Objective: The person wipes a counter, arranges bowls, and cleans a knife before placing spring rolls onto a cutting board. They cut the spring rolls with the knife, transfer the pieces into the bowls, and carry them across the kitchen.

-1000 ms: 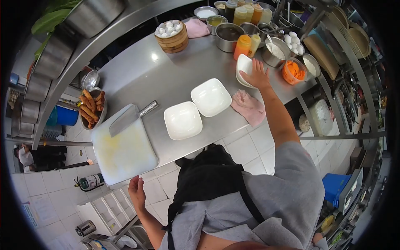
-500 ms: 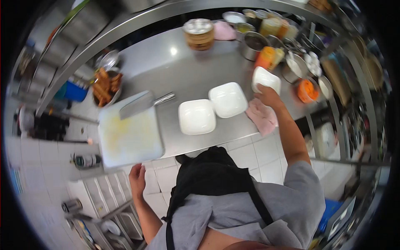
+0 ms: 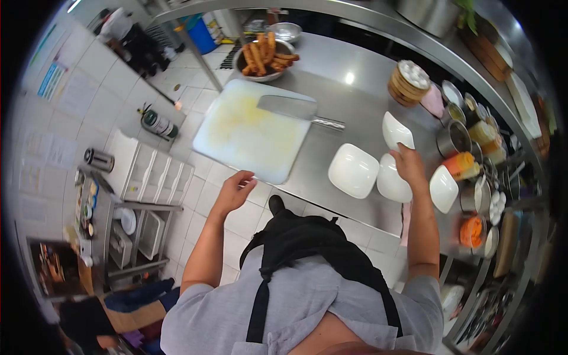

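My right hand (image 3: 409,167) grips the rim of a white square bowl (image 3: 395,129), tilted above the steel table. Partly behind my right hand and wrist is a second white bowl (image 3: 390,180), and to its left sits a third white bowl (image 3: 354,170). Another white bowl (image 3: 444,189) stands to the right of my right forearm. My left hand (image 3: 236,190) is open and holds nothing, its fingers loosely bent just off the near edge of the white cutting board (image 3: 236,145). A cleaver (image 3: 290,107) lies across the board, its handle over the table.
Fried dough sticks (image 3: 266,56) fill a metal bowl at the back left. A bamboo steamer (image 3: 408,83), sauce bottles (image 3: 458,165) and a container of orange shreds (image 3: 471,231) line the right side. A fire extinguisher (image 3: 158,124) stands on the floor. Another person (image 3: 118,319) is at lower left.
My right hand has lifted a white bowl and brought it left, near the two bowls; another bowl shows at the right. My left hand has risen toward the board. The view has swung left.
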Demonstrator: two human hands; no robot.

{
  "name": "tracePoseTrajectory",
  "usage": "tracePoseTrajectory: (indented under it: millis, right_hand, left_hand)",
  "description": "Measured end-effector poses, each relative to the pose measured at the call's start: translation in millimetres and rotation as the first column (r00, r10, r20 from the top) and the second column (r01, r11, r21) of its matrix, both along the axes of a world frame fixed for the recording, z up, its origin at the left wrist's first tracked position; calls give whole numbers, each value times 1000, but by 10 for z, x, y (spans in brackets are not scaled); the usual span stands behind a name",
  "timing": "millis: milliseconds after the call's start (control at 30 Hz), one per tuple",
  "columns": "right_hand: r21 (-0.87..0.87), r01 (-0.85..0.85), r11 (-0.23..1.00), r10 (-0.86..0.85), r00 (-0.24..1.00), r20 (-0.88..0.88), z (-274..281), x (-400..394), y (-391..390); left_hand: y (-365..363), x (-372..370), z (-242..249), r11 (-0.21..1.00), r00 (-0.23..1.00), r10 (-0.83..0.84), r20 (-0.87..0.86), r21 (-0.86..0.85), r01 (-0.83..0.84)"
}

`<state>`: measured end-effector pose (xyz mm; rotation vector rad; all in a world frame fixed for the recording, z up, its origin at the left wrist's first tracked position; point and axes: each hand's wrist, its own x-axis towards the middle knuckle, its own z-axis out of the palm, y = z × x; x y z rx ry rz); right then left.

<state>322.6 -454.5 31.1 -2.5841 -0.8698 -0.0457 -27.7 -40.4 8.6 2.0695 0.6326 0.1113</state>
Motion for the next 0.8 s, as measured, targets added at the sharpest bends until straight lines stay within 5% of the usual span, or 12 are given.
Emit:
tracePoseTrajectory:
  millis: [200,233,267,300,367,467,733,800]
  right_hand:
    - [-241,-63,968,63,998,-8,-692,356,920]
    - [-208,-119,971,133,989,57,-830,375,942]
    - [-231,-127,964,110,990,-88,-733,319,1020]
    - [12,-284,959,284,957,-53,-934,391,930]
    - [-34,-239,970,230,958,-172,-945,356,970]
    - [-258,-268,928,267,963,-41,-848,63,986]
    - [-234,-187,954,188,982,-21,-880,27,993]
    - [-40,-254,966,256,962,93,-941,-49,965]
  left_hand:
    - [-40,-484,58,995,995,92,29,23,-92]
    - [-18,-624,25,990,990,138,26,35,-139]
    - [-15,-764,-25,983,984,180,16,41,-180]
    - [-16,-892,-61,972,973,231,2,37,-231]
    - [-71,-1080,-75,950,950,311,-38,28,-310]
    - [-163,-1199,-59,928,925,371,-76,-2,-372]
    - [-116,-990,-223,972,973,232,-12,-19,-232]
    - [-18,-988,-246,976,978,207,33,57,-208]
